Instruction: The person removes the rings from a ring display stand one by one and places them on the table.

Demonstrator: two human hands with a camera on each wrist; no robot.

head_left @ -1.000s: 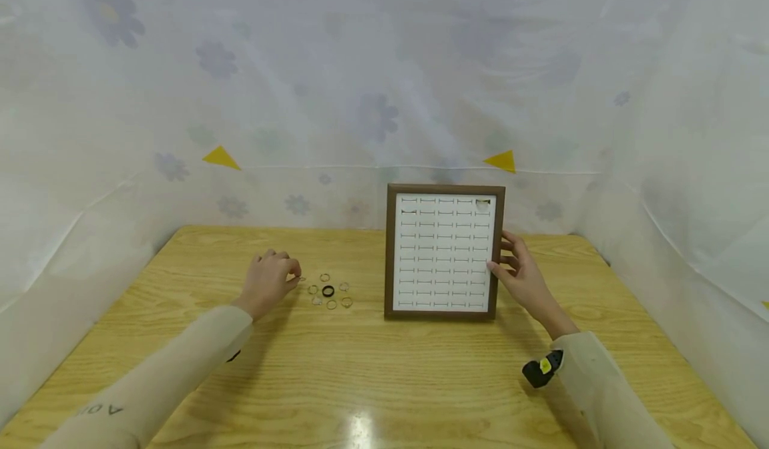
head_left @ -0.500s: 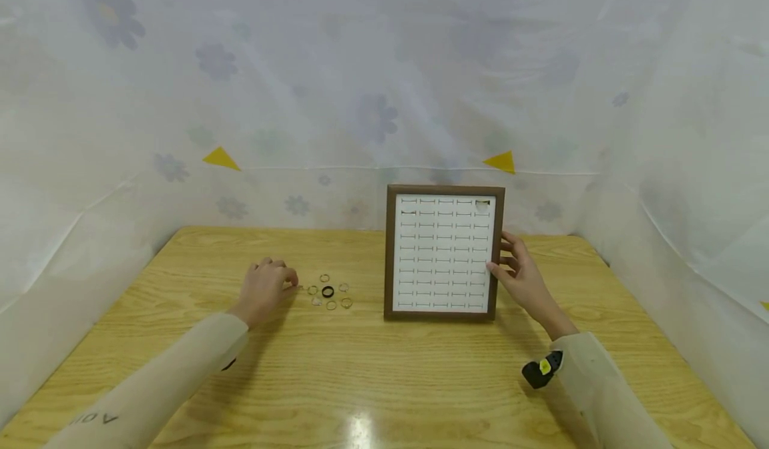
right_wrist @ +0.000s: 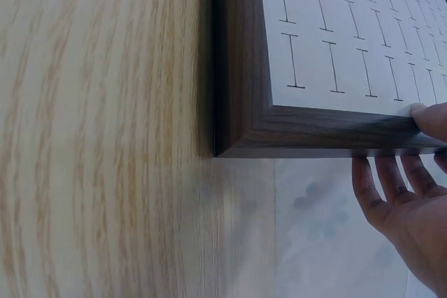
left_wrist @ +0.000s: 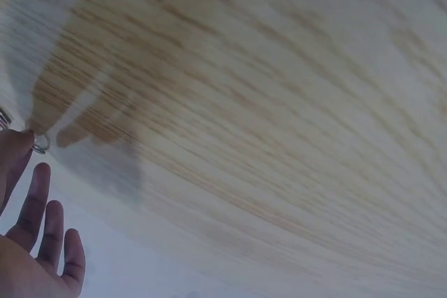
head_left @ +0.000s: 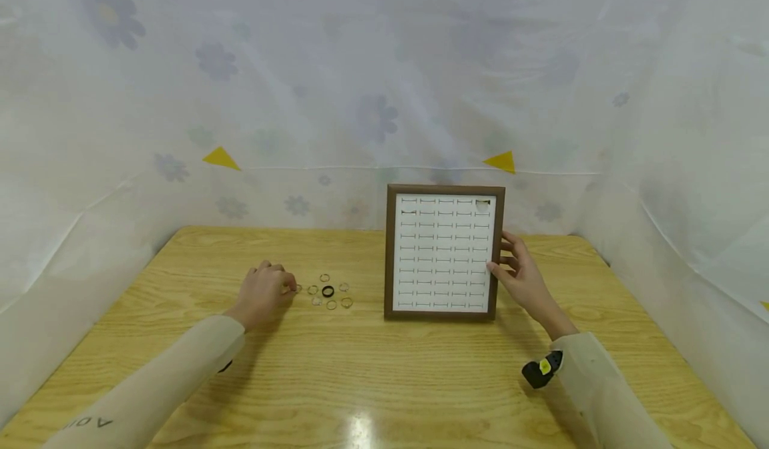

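Beige long sleeves (head_left: 150, 395); black-yellow wrist camera (head_left: 543, 369).

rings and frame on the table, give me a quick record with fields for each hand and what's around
left hand: on the wooden table, fingertips pinching a small ring at the left end of the cluster
loose rings: several thin ones and one black ring, lying flat between the hand and the frame
right hand: holds the right edge of the frame, thumb on its front
frame: dark wood, upright, white board with rows of slots
backdrop: pale flowered sheet
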